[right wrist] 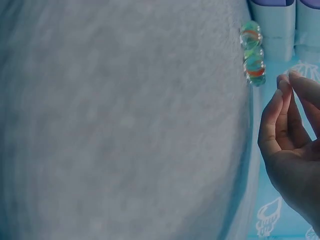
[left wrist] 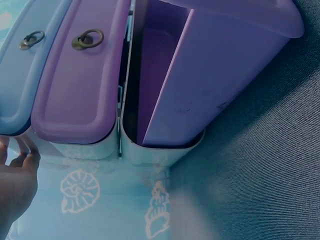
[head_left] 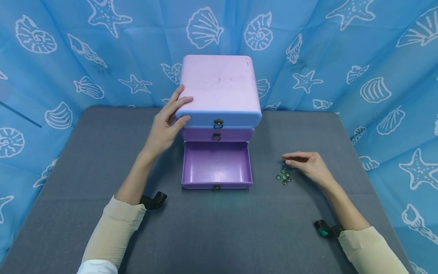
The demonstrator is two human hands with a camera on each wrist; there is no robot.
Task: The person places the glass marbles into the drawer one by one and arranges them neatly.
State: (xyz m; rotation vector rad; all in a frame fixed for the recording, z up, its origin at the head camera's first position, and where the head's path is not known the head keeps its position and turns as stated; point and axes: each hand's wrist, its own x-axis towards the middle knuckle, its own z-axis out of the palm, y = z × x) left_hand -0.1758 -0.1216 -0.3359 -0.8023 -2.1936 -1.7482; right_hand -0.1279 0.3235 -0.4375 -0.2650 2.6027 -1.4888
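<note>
A small chest of drawers [head_left: 219, 82] with a pink top stands at the centre in the head view. Its bottom purple drawer [head_left: 217, 161] is pulled out, with a bare inside. The blue top drawer [head_left: 202, 119] and purple middle drawer [left wrist: 80, 75] are closed. My left hand [head_left: 165, 123] rests on the chest's front left corner, fingers spread over its edge and thumb at the front. To the right lie several glass marbles [head_left: 283, 176], mostly green, one blue. Just above them is my right hand [head_left: 309, 165], thumb and fingertips close together; nothing shows between them.
A grey cloth covers the table [head_left: 219, 232]. Behind and at the sides hangs a blue curtain [head_left: 297, 45] with white shells and starfish. Black bands with camera mounts sit on the left wrist [head_left: 154, 200] and right wrist [head_left: 327, 229].
</note>
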